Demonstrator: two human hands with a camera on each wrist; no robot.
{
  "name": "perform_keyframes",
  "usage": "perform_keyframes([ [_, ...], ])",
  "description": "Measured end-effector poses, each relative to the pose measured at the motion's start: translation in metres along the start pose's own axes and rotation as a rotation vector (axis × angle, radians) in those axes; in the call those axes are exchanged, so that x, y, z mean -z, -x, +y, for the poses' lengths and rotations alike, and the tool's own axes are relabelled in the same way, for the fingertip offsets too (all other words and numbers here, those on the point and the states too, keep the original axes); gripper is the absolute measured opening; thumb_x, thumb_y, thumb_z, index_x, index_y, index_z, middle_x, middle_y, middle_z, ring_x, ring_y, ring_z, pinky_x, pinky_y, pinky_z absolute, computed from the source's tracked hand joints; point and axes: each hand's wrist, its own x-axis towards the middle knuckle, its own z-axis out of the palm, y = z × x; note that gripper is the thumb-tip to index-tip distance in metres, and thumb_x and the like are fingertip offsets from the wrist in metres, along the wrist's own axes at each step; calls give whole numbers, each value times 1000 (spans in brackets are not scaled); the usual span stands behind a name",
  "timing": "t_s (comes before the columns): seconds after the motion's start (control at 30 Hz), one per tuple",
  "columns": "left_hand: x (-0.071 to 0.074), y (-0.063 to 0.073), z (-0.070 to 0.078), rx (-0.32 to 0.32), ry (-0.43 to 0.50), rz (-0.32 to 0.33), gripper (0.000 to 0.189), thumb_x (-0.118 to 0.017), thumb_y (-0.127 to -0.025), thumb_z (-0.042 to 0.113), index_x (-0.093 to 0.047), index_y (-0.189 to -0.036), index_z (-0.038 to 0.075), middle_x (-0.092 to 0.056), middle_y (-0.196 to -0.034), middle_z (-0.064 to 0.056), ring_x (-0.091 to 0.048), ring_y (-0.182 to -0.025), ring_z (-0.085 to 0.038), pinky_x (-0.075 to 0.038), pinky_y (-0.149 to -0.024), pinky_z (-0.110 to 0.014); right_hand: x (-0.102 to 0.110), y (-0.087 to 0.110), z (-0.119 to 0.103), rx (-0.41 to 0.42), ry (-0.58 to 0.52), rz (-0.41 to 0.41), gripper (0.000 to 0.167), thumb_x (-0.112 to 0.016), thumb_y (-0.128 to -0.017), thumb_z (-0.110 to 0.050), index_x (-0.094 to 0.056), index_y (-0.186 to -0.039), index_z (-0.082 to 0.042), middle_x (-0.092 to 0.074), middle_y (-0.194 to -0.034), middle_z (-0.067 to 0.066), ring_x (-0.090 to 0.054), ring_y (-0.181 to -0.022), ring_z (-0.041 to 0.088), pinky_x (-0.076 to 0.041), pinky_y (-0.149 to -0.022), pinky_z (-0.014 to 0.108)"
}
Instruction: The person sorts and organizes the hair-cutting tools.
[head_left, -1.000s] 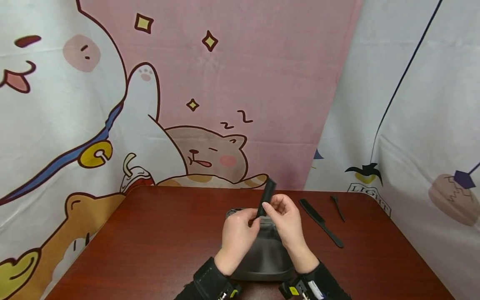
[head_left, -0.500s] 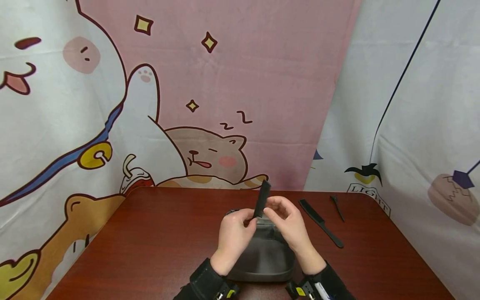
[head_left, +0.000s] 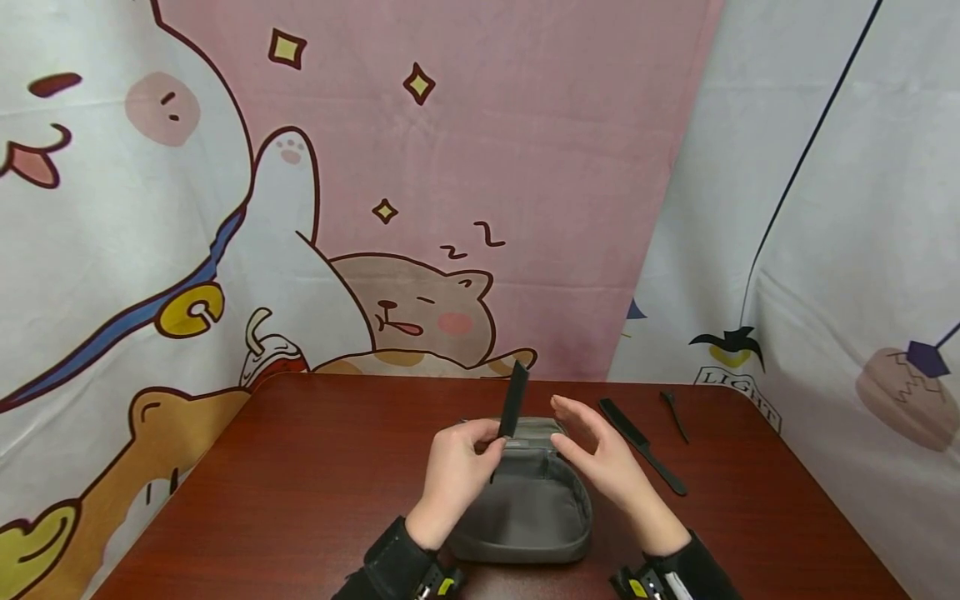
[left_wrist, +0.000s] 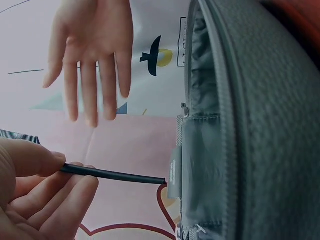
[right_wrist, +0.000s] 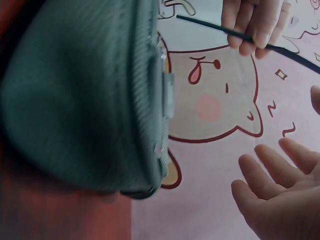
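My left hand (head_left: pixel 461 471) pinches a dark comb (head_left: pixel 513 402) between thumb and fingers, and its toothed end points up. In the left wrist view the comb's teeth (left_wrist: pixel 19 134) show behind the thumb, and a slim rod-like handle (left_wrist: pixel 120 176) sticks out past the fingers. Below the hands an open grey zip pouch (head_left: pixel 525 548) stands on the table, with its lid folded back. My right hand (head_left: pixel 600 454) is apart from the comb, over the pouch's right side. Its fingers are spread and hold nothing, as the right wrist view of the hand (right_wrist: pixel 285 192) shows.
To the right of the pouch a dark comb with a wide handle (head_left: pixel 637 442) lies on the brown table (head_left: pixel 315 483). Farther right is a small dark slim tool (head_left: pixel 677 417). A curtain (head_left: pixel 525 167) with cartoon prints hangs behind the table.
My right hand has let go of the comb and moved right, its fingers spreading. My left hand has shifted slightly left with the comb. More of the pouch's inside shows.
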Motion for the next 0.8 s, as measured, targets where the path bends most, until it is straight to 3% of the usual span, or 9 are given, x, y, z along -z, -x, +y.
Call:
perform_keyframes([
  [0.4,5,2,-7,-46,-45,-91,17,-78,-84,5,-78,-100,10,-75,-88,2,-70,-80,-11,-54,-67,-26,15,15,17,-123,195,-96,64,-70,-94,-26,-42,-147,-1,-45,-146,21,-45,-131,42,-36,-102,61],
  [0.8,10,4,-13,-97,-76,-210,14,-79,-83,6,-79,-95,12,-74,-86,4,-68,-80,-7,-53,-67,-24,22,27,29,-217,317,-176,71,-72,-91,-34,-43,-146,0,-48,-141,26,-47,-127,45,-41,-96,62],
])
